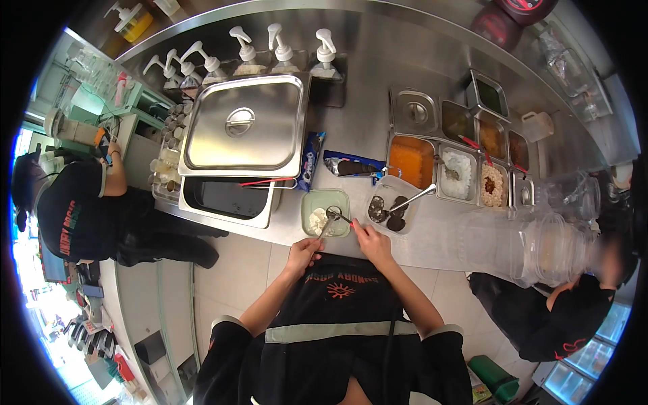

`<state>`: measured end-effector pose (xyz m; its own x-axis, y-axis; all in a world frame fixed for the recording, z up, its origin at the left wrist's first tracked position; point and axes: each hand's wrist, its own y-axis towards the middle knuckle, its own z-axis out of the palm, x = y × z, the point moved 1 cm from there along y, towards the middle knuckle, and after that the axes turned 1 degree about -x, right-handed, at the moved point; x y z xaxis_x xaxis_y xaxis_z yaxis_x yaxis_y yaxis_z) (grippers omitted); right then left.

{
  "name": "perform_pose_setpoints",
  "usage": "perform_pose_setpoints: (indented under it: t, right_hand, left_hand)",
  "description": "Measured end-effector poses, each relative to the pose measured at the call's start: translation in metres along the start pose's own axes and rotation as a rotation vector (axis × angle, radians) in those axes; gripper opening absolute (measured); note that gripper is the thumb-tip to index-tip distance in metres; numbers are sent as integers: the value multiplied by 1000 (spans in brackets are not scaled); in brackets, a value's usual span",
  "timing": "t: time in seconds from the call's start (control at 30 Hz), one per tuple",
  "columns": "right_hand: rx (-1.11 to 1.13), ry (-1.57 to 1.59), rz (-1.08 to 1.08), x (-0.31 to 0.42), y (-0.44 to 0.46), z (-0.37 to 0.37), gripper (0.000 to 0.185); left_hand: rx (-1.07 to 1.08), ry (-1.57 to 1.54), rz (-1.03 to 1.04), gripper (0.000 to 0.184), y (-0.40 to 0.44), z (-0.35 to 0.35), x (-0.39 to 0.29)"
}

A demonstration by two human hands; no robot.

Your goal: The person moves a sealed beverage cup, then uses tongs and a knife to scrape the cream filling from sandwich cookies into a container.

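Observation:
A square pale-green container [335,194] sits at the counter's front edge with lumps of white cream [318,221] inside. My left hand [305,256] is closed around a thin metal utensil [325,230] that reaches into this container; its type is unclear. In my right hand [370,244] is a spoon with a red handle [350,222], its dark round end [333,212] close to the cream and the other utensil's tip. Just right of it stands a clear tub [410,191] of dark round cookies [396,222], with a metal spoon [413,198] resting in it.
Blue cookie packets [351,164] lie behind the containers. A lidded steel pan [239,125] and pump bottles [277,50] stand left; steel topping trays [412,160] stand right. Stacked clear containers [533,246] are by a co-worker [540,314] at right. Another person [74,196] works at left.

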<state>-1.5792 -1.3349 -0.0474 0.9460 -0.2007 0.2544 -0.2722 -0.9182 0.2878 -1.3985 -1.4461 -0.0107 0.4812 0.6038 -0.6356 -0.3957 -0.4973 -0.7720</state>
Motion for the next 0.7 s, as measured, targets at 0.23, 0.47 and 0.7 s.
perform_pose_setpoints:
  t: [0.23,0.47,0.7]
  right_hand:
    - [-9,73,10,2,0,10,39]
    - [52,65,53,-1,8,9,37]
    - [158,262,224,-4,-7,19,32]
  left_hand:
    - [-40,-142,-34,20,-6,-18,20]
    - [-21,19,-8,22,-11,-19,14]
    - [107,149,174,28,-39,7,-41]
